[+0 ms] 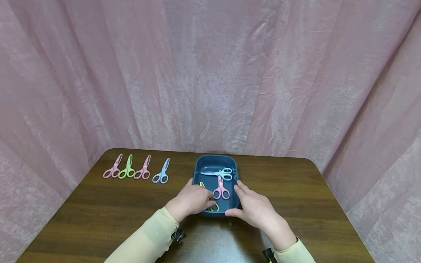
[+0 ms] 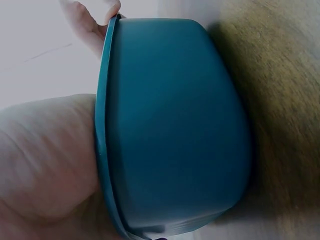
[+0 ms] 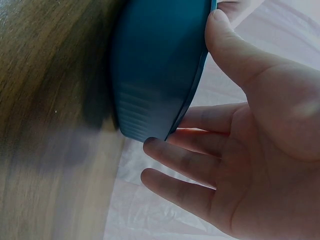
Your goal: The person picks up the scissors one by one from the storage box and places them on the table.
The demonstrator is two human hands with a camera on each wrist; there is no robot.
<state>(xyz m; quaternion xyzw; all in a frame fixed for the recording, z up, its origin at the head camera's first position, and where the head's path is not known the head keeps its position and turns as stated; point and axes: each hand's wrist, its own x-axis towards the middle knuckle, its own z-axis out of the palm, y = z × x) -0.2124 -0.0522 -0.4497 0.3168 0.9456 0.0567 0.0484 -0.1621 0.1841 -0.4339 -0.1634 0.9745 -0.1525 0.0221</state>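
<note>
A dark blue plastic tray (image 1: 215,157) stands on the table. My left hand (image 1: 194,199) reaches over its left rim, thumb and fingertips closed around the middle of a pair of yellow scissors (image 1: 216,208) inside; the hand hides much of them. Beside these lie pink scissors (image 1: 222,190) and, across the far end, light blue scissors (image 1: 217,174). My right hand (image 1: 254,206) rests against the tray's near right corner, thumb on the near rim and fingers spread along the right side. In the right wrist view its fingers (image 3: 185,195) look mostly straight.
Left of the tray, a row of scissors lies on the wooden table (image 1: 279,182): pink (image 1: 113,168), green (image 1: 127,170), another pink (image 1: 143,170) and blue (image 1: 162,173). A pink curtain (image 1: 210,73) hangs behind the table and at both sides.
</note>
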